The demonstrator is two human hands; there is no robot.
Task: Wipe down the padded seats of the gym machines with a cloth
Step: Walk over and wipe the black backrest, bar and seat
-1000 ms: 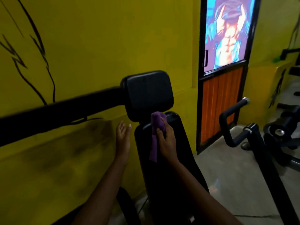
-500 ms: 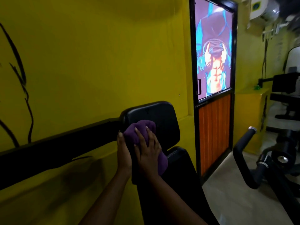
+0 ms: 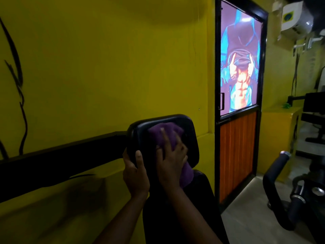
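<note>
A black padded headrest (image 3: 190,138) stands at the top of a black padded backrest (image 3: 197,208) against the yellow wall. My right hand (image 3: 171,159) presses a purple cloth (image 3: 168,132) flat against the face of the headrest, fingers spread over it. The cloth's lower end (image 3: 187,175) hangs past my wrist. My left hand (image 3: 134,173) grips the headrest's left edge, thumb on the front. Most of the backrest is hidden behind my forearms.
A thick black machine bar (image 3: 61,161) runs left from the headrest along the yellow wall (image 3: 105,67). A door (image 3: 239,103) with a poster and orange lower panel stands right of the seat. Black padded handles (image 3: 276,175) and other machines crowd the right side.
My right hand slid the cloth from the headrest's left side toward its upper middle. My left hand shifted lower on the left edge. The view moved closer and tilted up.
</note>
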